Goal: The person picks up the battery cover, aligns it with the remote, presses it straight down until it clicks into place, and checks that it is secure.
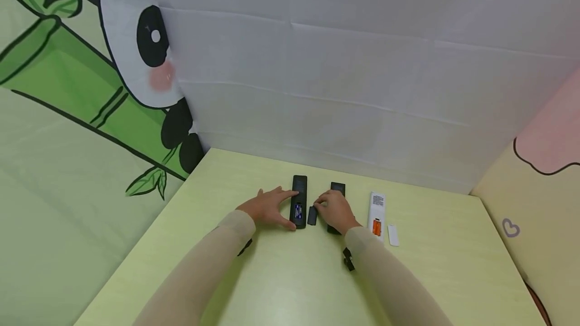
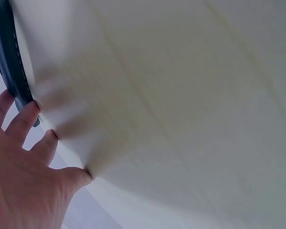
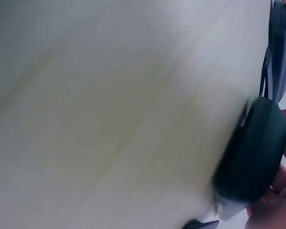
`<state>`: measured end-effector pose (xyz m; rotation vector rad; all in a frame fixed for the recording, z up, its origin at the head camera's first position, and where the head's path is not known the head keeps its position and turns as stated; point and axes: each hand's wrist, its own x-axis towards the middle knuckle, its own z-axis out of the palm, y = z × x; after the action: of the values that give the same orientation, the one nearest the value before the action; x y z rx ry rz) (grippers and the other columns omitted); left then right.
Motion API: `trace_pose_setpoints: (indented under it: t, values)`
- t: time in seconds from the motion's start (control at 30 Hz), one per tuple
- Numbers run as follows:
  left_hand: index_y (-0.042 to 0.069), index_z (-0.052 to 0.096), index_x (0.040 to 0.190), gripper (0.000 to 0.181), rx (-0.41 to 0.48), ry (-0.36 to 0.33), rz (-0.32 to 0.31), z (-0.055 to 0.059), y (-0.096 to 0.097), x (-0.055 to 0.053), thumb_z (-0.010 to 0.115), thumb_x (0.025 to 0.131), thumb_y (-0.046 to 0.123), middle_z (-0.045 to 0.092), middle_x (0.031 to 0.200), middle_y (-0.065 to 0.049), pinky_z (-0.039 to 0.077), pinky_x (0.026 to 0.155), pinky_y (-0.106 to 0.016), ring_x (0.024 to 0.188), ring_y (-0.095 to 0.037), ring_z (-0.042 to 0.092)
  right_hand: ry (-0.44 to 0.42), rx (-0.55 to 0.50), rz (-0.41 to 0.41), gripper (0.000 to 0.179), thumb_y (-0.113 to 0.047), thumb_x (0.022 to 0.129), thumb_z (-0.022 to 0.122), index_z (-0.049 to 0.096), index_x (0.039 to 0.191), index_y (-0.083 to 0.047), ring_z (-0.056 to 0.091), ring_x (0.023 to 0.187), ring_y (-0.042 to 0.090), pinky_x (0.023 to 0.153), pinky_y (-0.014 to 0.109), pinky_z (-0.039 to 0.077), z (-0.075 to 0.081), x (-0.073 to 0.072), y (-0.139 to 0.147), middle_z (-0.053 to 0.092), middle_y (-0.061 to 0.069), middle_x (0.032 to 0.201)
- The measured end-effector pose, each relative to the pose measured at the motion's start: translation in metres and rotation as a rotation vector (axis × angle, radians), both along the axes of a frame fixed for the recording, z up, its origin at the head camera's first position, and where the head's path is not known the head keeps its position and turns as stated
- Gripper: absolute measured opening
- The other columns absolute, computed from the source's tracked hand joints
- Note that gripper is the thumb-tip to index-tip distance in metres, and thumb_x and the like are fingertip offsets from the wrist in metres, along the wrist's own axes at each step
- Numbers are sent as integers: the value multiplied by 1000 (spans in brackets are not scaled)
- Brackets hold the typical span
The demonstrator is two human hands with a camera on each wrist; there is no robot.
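A black remote control (image 1: 298,185) lies face down with its battery bay open and batteries (image 1: 298,211) showing. My left hand (image 1: 272,208) spreads along its left side, forefinger over the upper part and thumb at the lower end. In the left wrist view, fingertips (image 2: 35,107) sit right by the dark remote. My right hand (image 1: 336,210) pinches the upper end of a small dark battery cover (image 1: 312,217) just right of that remote. Beneath the right hand lies a second black remote (image 1: 338,186), partly hidden; its rounded end (image 3: 252,152) fills the right side of the right wrist view.
Farther right lies a white remote (image 1: 377,200) with an orange patch in its lower part. Beside it is a loose white battery cover (image 1: 393,235). The pale yellow table (image 1: 290,275) meets a white cloth wall (image 1: 317,130) at the back and printed walls at the sides.
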<state>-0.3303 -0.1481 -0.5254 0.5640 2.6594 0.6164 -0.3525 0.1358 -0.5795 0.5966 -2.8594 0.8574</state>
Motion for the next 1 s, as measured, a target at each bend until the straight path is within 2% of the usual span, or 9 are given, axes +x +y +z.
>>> trace_pose_setpoints:
  t: [0.2, 0.53, 0.73, 1.0]
  values:
    - [35, 42, 185, 118, 7, -2, -10, 0, -2, 2, 95, 88, 74, 43, 192, -14, 11, 145, -87, 186, -42, 27, -28, 15, -20, 13, -20, 110, 85, 95, 106, -13, 75, 138, 41, 124, 63, 60, -1, 5, -3, 87, 13, 129]
    - [36, 41, 185, 119, 17, -2, -21, -4, -7, 3, 95, 87, 75, 42, 192, -14, 10, 145, -87, 187, -43, 25, -56, 42, -57, 12, -23, 108, 87, 95, 105, -14, 76, 140, 39, 122, 61, 63, -10, 4, -6, 85, 13, 135]
    - [35, 41, 185, 119, 17, 3, -24, -6, -6, 4, 95, 87, 74, 43, 192, -14, 10, 144, -88, 186, -43, 25, -49, 55, -55, 12, -21, 109, 85, 94, 103, -15, 76, 140, 40, 122, 59, 63, -5, 8, -8, 84, 14, 136]
    - [32, 42, 185, 116, 39, 2, -27, 5, -6, 12, 96, 90, 68, 44, 191, -15, 12, 145, -87, 186, -43, 28, -47, 43, -19, 13, -15, 112, 81, 87, 102, -9, 72, 134, 45, 113, 65, 63, 1, 15, -9, 78, 18, 135]
